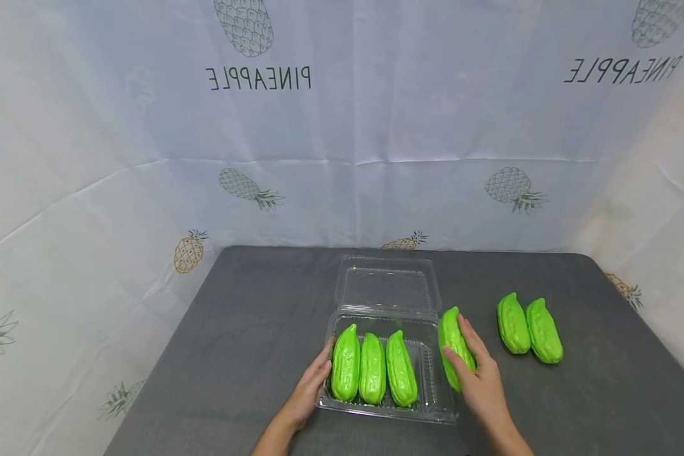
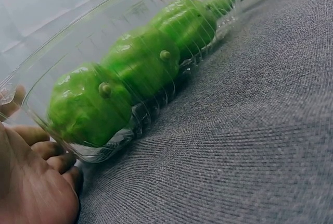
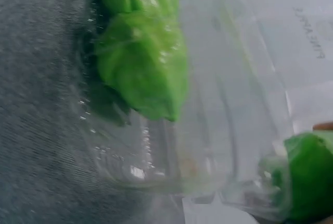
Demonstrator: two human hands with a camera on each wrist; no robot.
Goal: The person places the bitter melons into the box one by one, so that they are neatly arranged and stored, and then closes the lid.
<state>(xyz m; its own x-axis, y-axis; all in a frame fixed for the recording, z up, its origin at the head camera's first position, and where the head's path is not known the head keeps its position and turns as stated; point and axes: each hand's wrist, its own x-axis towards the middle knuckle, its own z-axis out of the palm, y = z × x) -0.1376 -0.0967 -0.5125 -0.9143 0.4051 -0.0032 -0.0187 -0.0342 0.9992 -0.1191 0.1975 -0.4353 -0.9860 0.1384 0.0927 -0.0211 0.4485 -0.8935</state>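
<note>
The held green piece (image 1: pixel 455 339) is in the right hand (image 1: pixel 481 377), pinched between thumb and fingers, at the right wall of the clear container (image 1: pixel 387 415) on the bench (image 1: pixel 245 354). Its long axis runs roughly from the bench's near edge to its far edge, pointed end toward the far edge, approximately parallel to the row of three green pieces (image 1: pixel 373 369) inside. Governing relation, as judged: the bare strip (image 1: pixel 430 373) of container floor lies immediately left of the held piece, between row and right wall, its length following the same axis; the right hand is the nearer to it. Contact between held piece and wall cannot be determined. The left hand (image 1: pixel 308 392) grips the container's left wall, across the row from the strip. The lid (image 1: pixel 386 288) lies folded back toward the far edge. Two loose green pieces (image 1: pixel 513 323) lie right of the right hand, toward the bench's right edge.
</note>
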